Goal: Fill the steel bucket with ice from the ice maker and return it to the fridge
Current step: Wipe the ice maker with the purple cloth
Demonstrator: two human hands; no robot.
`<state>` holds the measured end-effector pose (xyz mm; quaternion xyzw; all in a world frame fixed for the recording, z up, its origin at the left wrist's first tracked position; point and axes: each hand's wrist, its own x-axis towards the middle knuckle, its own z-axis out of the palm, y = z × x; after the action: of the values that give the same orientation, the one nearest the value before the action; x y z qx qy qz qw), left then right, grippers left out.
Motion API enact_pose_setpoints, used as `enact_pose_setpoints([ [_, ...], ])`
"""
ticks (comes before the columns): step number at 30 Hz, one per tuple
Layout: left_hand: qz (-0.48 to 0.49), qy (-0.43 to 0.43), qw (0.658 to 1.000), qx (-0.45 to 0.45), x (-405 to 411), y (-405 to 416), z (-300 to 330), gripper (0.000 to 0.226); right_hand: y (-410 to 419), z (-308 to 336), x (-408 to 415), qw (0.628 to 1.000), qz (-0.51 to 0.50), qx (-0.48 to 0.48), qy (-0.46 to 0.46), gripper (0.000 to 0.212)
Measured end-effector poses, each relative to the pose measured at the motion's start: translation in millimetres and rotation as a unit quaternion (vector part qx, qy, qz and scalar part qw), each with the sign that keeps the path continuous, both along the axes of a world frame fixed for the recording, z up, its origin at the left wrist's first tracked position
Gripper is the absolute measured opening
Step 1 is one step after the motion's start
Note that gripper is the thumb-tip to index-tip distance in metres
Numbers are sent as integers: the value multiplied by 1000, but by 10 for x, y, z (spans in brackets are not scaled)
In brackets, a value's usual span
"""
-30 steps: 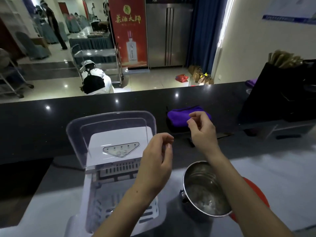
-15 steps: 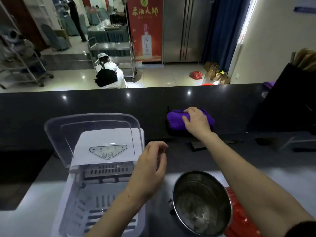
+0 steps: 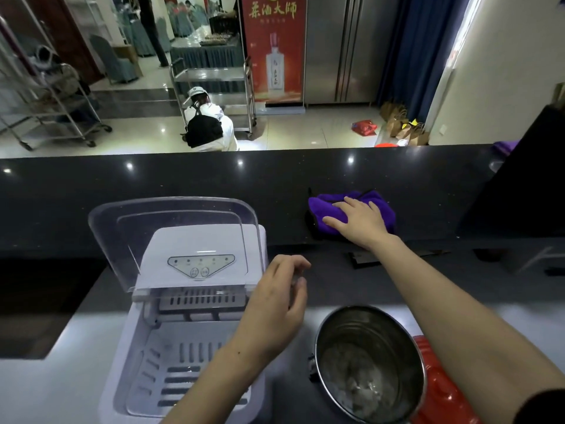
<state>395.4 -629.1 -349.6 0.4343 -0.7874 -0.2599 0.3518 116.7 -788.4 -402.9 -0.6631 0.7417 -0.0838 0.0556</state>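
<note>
The white ice maker (image 3: 195, 258) stands on the counter at lower left, its clear lid (image 3: 171, 215) raised and its slotted white basket (image 3: 183, 371) showing. To its right stands the steel bucket (image 3: 367, 319) with some ice at the bottom. My left hand (image 3: 275, 307) hovers over the ice maker's right edge, fingers loosely curled, holding nothing that I can see. My right hand (image 3: 360, 221) lies flat with straight fingers on a purple cloth (image 3: 324, 206) on the dark ledge behind the bucket.
A red object (image 3: 437, 390) lies partly under my right forearm beside the bucket. A large black box (image 3: 519, 179) stands at the right. Beyond the dark counter ledge (image 3: 153, 179) a person crouches by a steel trolley (image 3: 214, 81); a steel fridge (image 3: 342, 47) stands at the back.
My right hand has reached forward from above the bucket and come down flat on the purple cloth. My left hand stayed over the ice maker's right edge.
</note>
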Motion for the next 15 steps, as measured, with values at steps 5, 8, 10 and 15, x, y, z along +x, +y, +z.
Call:
enact_pose_setpoints([
  [5, 0, -1, 1000, 6, 36, 31, 34, 23, 50, -100, 110, 997, -13, -81, 7, 54],
  [8, -3, 4, 1000, 5, 53, 66, 83, 23, 99, -94, 152, 993, -21, -118, 0, 47],
  [10, -4, 6, 1000, 2, 94, 106, 114, 22, 147, -64, 189, 991, -27, -128, -18, 46],
  [15, -10, 18, 1000, -1, 276, 182, 151, 22, 384, 60, 306, 989, -41, -123, -75, 47],
])
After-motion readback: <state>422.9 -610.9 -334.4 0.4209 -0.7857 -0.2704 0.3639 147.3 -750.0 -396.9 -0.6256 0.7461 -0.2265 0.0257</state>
